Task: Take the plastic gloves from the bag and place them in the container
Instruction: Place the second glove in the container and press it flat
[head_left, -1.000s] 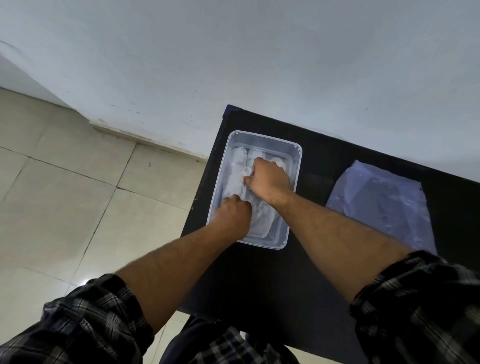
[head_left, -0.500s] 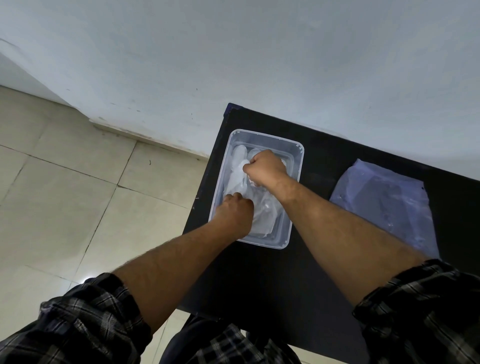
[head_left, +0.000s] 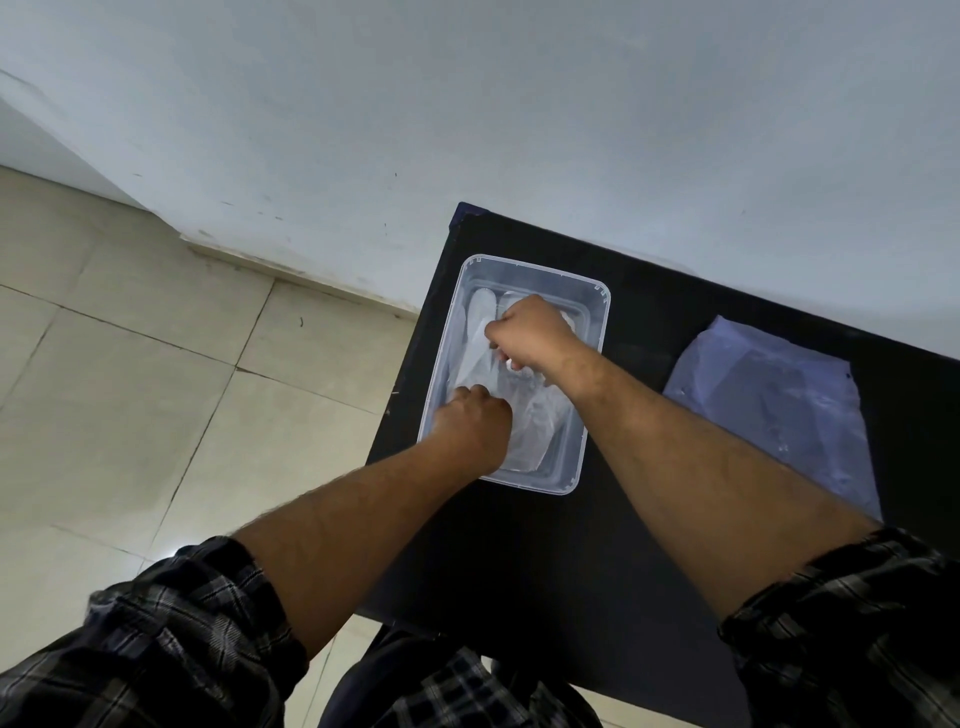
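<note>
A clear rectangular plastic container (head_left: 596, 306) stands on the black table near its left edge. Thin clear plastic gloves (head_left: 535, 423) lie crumpled inside it, with finger ends showing at the far end. My left hand (head_left: 475, 423) is inside the near end, fingers curled down onto the gloves. Over the middle of the container, my right hand (head_left: 530, 332) is closed, pinching glove film between its fingers. The pale bluish plastic bag (head_left: 769, 405) lies flat on the table to the right, apart from both hands.
The black table (head_left: 519, 561) stands against a white wall (head_left: 467, 104). Its left edge drops to a beige tiled floor (head_left: 130, 389). My checked sleeves fill the bottom corners of the view.
My right hand has lifted a little and shifted toward the far end of the container, pulling glove film up with it. My left hand has stayed pressed at the near end.
</note>
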